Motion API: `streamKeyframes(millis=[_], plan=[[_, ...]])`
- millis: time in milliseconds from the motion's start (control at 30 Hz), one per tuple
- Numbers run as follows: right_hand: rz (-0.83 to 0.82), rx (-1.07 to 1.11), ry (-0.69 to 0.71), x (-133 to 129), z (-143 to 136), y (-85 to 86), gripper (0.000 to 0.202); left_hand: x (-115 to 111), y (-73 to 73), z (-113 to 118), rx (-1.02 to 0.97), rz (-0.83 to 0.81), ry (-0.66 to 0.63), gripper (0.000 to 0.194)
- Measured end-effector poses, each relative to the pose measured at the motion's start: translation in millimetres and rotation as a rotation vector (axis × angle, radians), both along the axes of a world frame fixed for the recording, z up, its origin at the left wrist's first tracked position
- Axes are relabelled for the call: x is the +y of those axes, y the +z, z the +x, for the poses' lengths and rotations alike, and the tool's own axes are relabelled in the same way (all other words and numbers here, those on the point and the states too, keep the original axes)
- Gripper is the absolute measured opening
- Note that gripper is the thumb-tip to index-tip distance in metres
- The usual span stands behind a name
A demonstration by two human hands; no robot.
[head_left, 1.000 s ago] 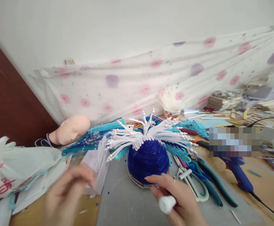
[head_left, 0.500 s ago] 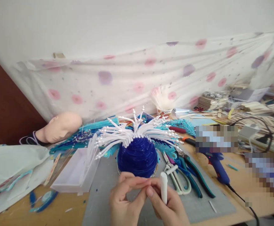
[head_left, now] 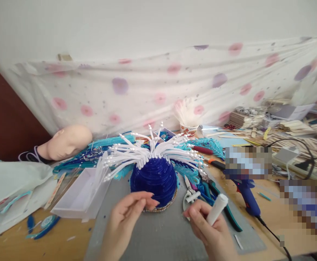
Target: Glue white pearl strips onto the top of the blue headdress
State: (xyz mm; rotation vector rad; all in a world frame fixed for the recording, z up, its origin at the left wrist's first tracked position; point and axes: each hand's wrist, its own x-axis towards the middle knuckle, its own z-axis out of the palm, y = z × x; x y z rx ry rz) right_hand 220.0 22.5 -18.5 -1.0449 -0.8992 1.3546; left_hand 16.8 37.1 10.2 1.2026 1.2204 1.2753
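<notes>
Grey mat point(head_left: 158, 235) nearest, on the tabletop point(head_left: 280, 217). Right hand point(head_left: 207, 226) over it, fingers closed around a white tube point(head_left: 217, 214), cap end tilted up and away. Left hand point(head_left: 126, 215) just beside, fingers loosely open, tips at the beaded lower rim of the blue hat point(head_left: 153, 179), holding nothing. Best to steady that rim lightly with the left fingertips, keep the tube angled and low, and stay clear of the white beaded sprays point(head_left: 147, 152) fanning from the crown. Scissors point(head_left: 191, 194) and pliers point(head_left: 218, 206) close by on the right, glue gun point(head_left: 247, 195) beyond. White box point(head_left: 79, 195) to the left. Mannequin head point(head_left: 66, 143) lying farther back, spotted cloth point(head_left: 161, 87) behind all.
</notes>
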Motion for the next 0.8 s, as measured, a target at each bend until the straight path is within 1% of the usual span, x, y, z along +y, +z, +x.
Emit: streamKeyframes(millis=[100, 200, 267, 333, 433, 467, 533, 600, 633, 700, 800], plan=[[0.048, -0.123, -0.104, 5.8, 11.7, -6.0, 0.061, 13.1, 6.4, -11.6, 0.167, 0.174, 0.161, 0.027], [0.101, -0.086, -0.183, 9.8, 18.0, -9.7, 0.062, 26.6, 13.9, -16.8, 0.273, 0.272, 0.261, 0.025], [0.135, -0.066, -0.185, 12.9, 21.5, -10.8, 0.061, 33.8, 19.5, -18.3, 0.303, 0.295, 0.275, 0.021], [0.166, -0.096, -0.188, 17.2, 24.8, -10.7, 0.061, 39.3, 26.4, -19.0, 0.346, 0.333, 0.277, 0.016], [0.205, -0.167, -0.211, 24.5, 27.2, -7.8, 0.06, 46.2, 40.2, -19.6, 0.476, 0.456, 0.313, 0.009], [0.218, -0.188, -0.213, 26.5, 26.8, -6.0, 0.06, 48.5, 45.4, -19.8, 0.53, 0.501, 0.324, 0.01], [0.239, -0.25, -0.205, 28.9, 24.4, -1.5, 0.061, 53.0, 55.1, -20.2, 0.634, 0.59, 0.347, 0.025], [0.231, -0.351, -0.212, 29.3, 20.9, 3.2, 0.062, 57.1, 62.3, -20.5, 0.733, 0.672, 0.332, 0.041], [0.226, -0.413, -0.221, 29.1, 19.3, 5.2, 0.062, 58.9, 64.4, -20.3, 0.777, 0.707, 0.308, 0.045], [0.261, -0.546, -0.218, 29.2, 17.0, 8.1, 0.06, 61.9, 65.5, -18.9, 0.854, 0.761, 0.228, 0.04], [0.444, -0.749, -0.138, 31.4, 16.5, 8.9, 0.056, 65.8, 60.4, -13.6, 0.982, 0.828, 0.117, 0.022]])
